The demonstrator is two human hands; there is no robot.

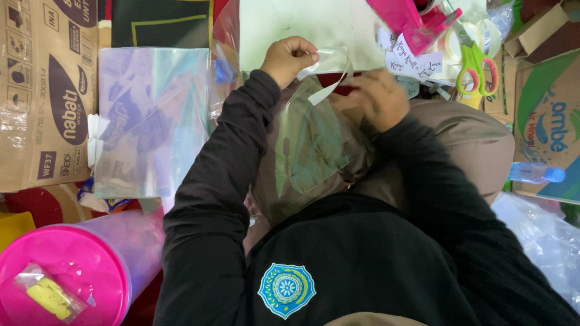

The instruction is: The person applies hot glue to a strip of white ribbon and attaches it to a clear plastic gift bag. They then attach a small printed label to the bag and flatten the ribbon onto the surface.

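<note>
Clear plastic bag [308, 151], over the lap, judged light, limp and slippery, best gripped at its top edge: left hand [289, 59] pinches a clear tape strip [332, 75] there, right hand [377, 96] closed on the bag's mouth.

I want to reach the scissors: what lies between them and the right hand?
In the head view, small white paper tags with handwriting lie between the right hand and the green-handled scissors.

Green-handled scissors [475, 67], pink-lidded jar [72, 271], cardboard box [42, 90], water bottle [534, 173] around.
</note>
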